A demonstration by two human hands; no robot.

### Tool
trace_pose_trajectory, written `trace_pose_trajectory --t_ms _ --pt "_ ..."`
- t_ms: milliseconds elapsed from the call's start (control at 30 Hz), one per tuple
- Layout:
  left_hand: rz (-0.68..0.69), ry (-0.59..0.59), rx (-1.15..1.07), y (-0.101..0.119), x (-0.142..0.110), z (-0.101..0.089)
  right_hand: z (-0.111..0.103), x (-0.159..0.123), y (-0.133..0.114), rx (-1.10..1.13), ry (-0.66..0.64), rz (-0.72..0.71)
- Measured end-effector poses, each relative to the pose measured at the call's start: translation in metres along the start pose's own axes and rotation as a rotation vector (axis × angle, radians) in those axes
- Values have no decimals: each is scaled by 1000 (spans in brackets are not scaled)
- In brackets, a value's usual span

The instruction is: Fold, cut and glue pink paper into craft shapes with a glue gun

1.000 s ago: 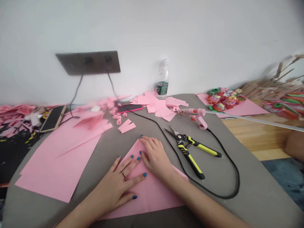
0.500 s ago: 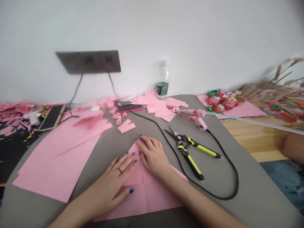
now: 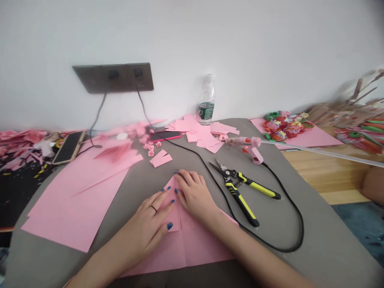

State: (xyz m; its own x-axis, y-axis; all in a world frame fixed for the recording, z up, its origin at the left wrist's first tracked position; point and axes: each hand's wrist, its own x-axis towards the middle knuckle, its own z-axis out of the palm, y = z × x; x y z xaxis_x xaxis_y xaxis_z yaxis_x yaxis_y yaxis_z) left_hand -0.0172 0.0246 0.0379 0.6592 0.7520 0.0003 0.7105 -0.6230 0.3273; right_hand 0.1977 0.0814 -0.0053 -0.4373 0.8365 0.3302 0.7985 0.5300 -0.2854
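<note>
A pink paper sheet [image 3: 186,250] lies in front of me, its upper corners folded inward to a point along a centre crease. My left hand [image 3: 150,220], with a ring and blue nails, rests on its left flap with fingers stretched and thumb apart. Pressing near the tip of the fold is my right hand [image 3: 195,196], its fingers a little bent and spread, holding nothing. Right of it lie pruning shears [image 3: 232,176] with yellow-black handles, blades apart. Behind them a pink glue gun [image 3: 252,148] stands with a long clear glue stick in its back.
Larger pink sheets [image 3: 75,208] lie on the left. Cut pink pieces [image 3: 198,132], a pink-edged phone [image 3: 165,136] and a bottle [image 3: 207,100] are along the back. A black cord [image 3: 207,164] crosses the table. Another phone [image 3: 69,147] sits far left; colourful flowers [image 3: 285,126] lie right.
My left hand has shifted slightly, its fingers and thumb drawn up along the fold. The right fingers have bent a little more near the tip. The view has moved slightly.
</note>
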Motion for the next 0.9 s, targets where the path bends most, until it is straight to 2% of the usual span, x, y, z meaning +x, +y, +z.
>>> trace_pose_trajectory --t_ms 167,433,733,900 --pt "23 7 -52 -7 12 -7 -2 -2 5 69 -1 -17" --pt "78 111 31 -35 33 10 -1 -5 4 102 23 -3" --pt "48 93 15 -42 33 12 -4 0 3 37 -12 -1" --pt "51 97 50 -42 31 17 -2 0 3 81 5 16"
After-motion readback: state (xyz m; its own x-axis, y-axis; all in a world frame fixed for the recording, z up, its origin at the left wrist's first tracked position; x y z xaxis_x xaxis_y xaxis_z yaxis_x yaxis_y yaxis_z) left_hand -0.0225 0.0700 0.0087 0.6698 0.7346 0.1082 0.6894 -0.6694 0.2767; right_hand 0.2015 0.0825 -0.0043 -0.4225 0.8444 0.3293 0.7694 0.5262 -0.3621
